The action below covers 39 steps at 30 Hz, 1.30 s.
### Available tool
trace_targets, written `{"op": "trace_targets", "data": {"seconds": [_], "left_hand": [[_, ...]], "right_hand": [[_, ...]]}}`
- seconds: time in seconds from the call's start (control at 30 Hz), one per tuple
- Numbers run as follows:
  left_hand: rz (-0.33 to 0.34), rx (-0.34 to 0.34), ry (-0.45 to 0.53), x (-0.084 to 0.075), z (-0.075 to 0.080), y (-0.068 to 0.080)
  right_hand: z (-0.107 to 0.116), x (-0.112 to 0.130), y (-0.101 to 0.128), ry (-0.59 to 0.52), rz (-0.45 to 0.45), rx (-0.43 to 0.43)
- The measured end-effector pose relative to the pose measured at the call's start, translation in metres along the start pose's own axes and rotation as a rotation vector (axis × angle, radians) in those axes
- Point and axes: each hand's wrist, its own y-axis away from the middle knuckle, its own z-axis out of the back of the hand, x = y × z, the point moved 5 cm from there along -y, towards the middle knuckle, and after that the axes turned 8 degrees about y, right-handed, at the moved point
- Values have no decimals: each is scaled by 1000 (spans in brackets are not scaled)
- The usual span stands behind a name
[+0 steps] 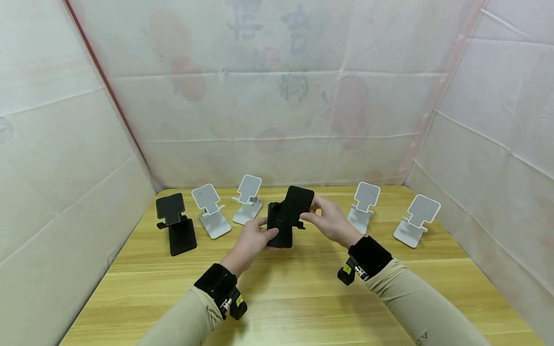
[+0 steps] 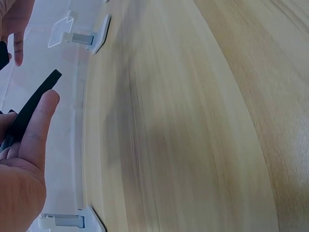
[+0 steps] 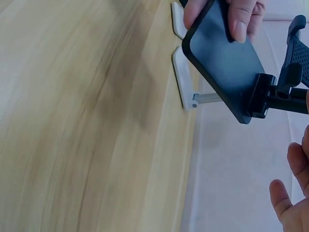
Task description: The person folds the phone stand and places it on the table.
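In the head view, both hands hold a black folding phone stand above the table, near the middle. My left hand grips its base plate, thumb across the face. With thumb and fingers, my right hand pinches the right edge of the upper plate, which is tilted up from the base. The right wrist view shows the base plate from another side, with left-hand fingers at its upper end and the hinge arm leading to the support part. Only a slim edge of the stand shows in the left wrist view.
Another black stand stands unfolded at the table's left. Two white-and-grey stands are left of the hands, two more to the right. White sheeting walls the wooden table at back and sides.
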Motion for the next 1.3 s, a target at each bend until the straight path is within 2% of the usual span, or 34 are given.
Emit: {"op": "trace_targets", "data": {"seconds": [0.83, 1.3], "left_hand": [[-29, 62, 33, 0, -12, 4], [17, 74, 35, 3, -14, 6]], "right_hand": [[0, 3, 1, 219, 179, -257], [0, 4, 3, 313, 321, -432]]}}
